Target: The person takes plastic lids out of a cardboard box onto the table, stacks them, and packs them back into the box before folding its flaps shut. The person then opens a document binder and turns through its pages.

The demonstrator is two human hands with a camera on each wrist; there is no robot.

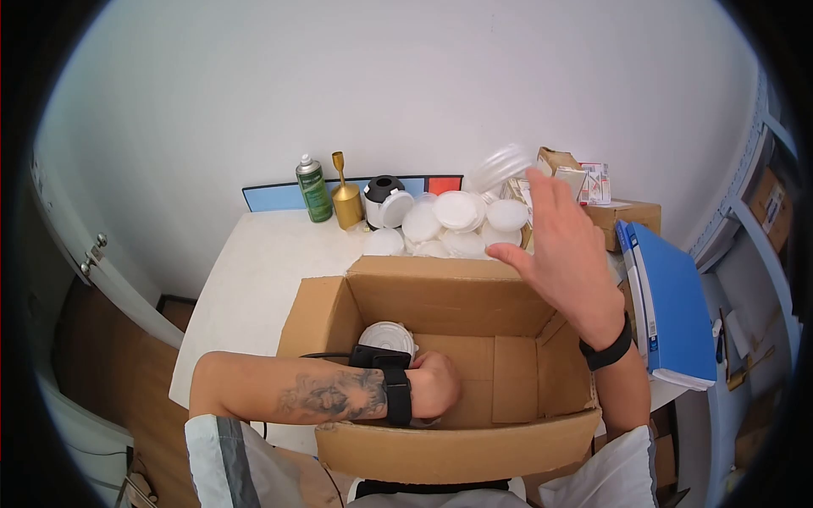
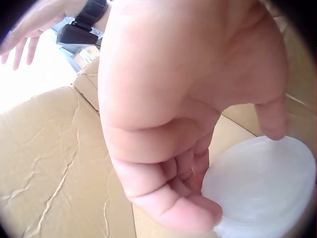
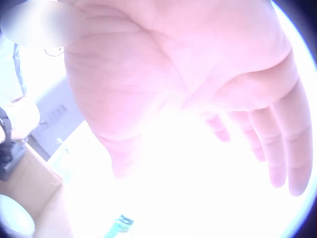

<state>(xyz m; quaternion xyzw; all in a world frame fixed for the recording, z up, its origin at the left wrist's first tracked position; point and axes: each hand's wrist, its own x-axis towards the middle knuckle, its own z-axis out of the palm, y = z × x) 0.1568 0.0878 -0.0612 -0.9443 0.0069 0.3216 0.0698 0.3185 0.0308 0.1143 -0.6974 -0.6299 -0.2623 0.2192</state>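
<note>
Plastic lids [image 1: 388, 339] lay inside the cardboard box [image 1: 500, 447], just beside the left wrist, with more heaped on the white surface [image 1: 258, 262] behind the box. Down in the box, the left hand [image 1: 435, 386] had its fingers curled, grasping a round translucent lid [image 2: 260, 186] at its edge between thumb and fingertip. Raised near the heap, the right hand [image 1: 569, 250] was free, its fingers extended and spread. A green spray can [image 1: 315, 194] and a gold candlestick [image 1: 345, 206] stood left of the heap; a blue binder [image 1: 675, 305] was right of the box.
</note>
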